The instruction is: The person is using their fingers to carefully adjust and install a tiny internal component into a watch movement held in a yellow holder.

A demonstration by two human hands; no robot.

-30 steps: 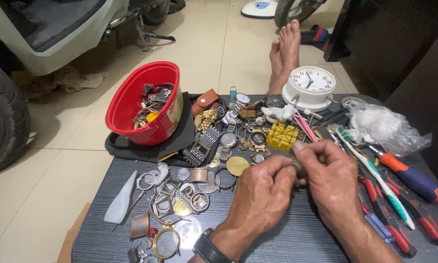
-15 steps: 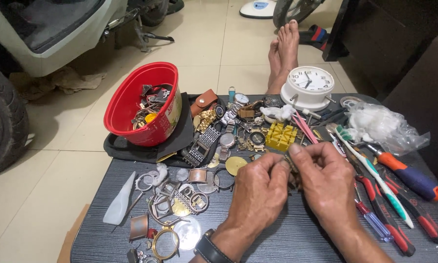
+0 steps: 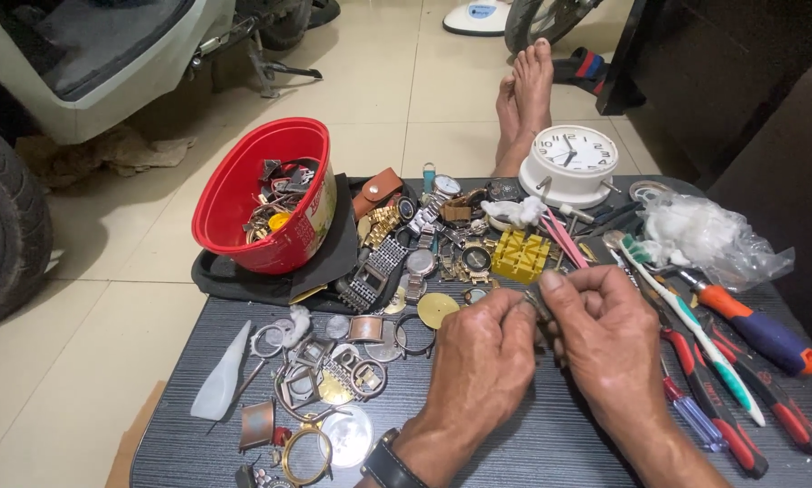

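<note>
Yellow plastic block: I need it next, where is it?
Head view, table's far middle: the yellow plastic block sits just beyond both hands, in front of the white alarm clock.

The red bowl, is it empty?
No, the red bowl holds a heap of small metal parts and watch pieces, at the table's far left corner.

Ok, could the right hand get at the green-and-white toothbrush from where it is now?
Probably yes. The toothbrush lies uncovered on top of the tools just beside the right hand, with nothing between them. But that hand and the left hand are both pinching a small metal part, so it would have to let go first.
</note>
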